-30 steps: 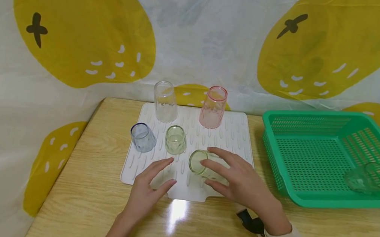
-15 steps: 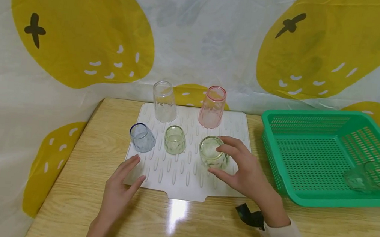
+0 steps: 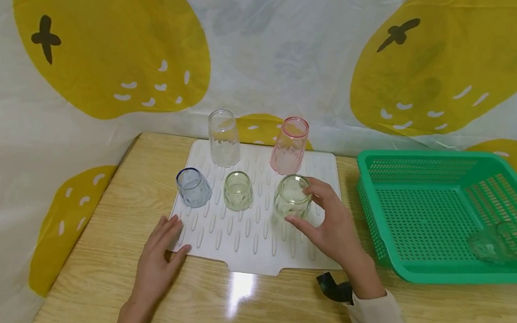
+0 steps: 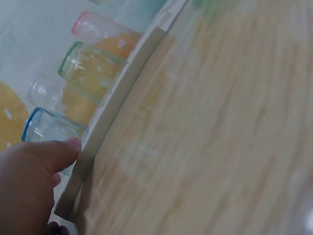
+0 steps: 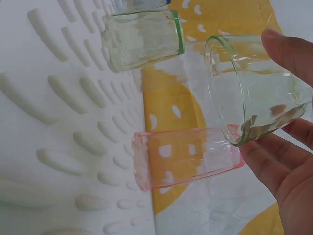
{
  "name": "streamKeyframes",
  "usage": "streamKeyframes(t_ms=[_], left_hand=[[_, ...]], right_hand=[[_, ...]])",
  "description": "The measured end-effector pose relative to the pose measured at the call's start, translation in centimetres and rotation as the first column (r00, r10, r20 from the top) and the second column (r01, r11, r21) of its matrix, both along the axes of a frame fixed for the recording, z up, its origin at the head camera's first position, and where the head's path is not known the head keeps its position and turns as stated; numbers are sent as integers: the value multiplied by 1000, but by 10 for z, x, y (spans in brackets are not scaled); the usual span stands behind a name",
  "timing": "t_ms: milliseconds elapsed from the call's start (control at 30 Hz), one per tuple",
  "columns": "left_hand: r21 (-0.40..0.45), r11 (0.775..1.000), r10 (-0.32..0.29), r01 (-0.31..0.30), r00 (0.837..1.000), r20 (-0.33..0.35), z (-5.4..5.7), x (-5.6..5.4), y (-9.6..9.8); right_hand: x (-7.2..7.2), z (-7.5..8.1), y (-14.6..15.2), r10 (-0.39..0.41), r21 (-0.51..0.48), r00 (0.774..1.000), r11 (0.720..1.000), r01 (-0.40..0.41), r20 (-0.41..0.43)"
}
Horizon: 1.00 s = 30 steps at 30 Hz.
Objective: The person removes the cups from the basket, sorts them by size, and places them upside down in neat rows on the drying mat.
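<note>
My right hand (image 3: 333, 224) holds a green-tinted glass (image 3: 289, 200) just above the right part of a white ridged mat (image 3: 237, 242). In the right wrist view the held glass (image 5: 259, 93) stands apart from the mat, its green rim turned toward the mat. At the mat's left front corner rests my left hand (image 3: 157, 260), fingers fairly straight and holding no glass. A blue-rimmed glass (image 3: 195, 189) and a smaller green glass (image 3: 239, 193) stand on the mat's left half. Behind them are a tall clear glass (image 3: 225, 143) and a tall pink-rimmed glass (image 3: 289, 151).
A green plastic basket (image 3: 383, 234) stands on the wooden table (image 3: 107, 251) to the right of the mat. Clear glassware (image 3: 500, 244) lies inside it at the right. A white cloth with yellow lemon-like prints hangs close behind the mat.
My right hand has turned the green-tinted glass from lying sideways and moved it a little farther back. My left hand has drawn away leftward to the mat's corner.
</note>
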<state>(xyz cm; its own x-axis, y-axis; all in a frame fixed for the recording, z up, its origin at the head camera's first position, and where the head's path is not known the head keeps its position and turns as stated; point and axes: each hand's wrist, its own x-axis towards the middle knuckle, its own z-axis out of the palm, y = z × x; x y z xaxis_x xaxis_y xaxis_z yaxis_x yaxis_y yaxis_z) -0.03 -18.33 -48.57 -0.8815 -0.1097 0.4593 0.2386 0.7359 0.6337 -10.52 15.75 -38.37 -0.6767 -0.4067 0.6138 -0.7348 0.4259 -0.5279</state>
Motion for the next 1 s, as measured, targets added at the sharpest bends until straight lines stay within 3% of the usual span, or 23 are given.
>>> streamKeyframes(t_ms=[300, 600, 900, 1000], left_hand=[[-37, 999, -6, 7, 1000, 25, -8, 0, -6], [-50, 999, -10, 13, 999, 49, -10, -1, -6], [-67, 997, -26, 26, 1000, -6, -9, -1, -5], [-69, 997, -28, 27, 1000, -10, -9, -2, -5]], right_hand=[[-13, -16, -3, -2, -79, 998, 997, 8, 70], [-21, -32, -8, -59, -109, 983, 991, 78, 173], [-8, -12, -20, -60, -112, 971, 990, 87, 231], [-14, -24, -18, -60, -124, 969, 988, 92, 241]])
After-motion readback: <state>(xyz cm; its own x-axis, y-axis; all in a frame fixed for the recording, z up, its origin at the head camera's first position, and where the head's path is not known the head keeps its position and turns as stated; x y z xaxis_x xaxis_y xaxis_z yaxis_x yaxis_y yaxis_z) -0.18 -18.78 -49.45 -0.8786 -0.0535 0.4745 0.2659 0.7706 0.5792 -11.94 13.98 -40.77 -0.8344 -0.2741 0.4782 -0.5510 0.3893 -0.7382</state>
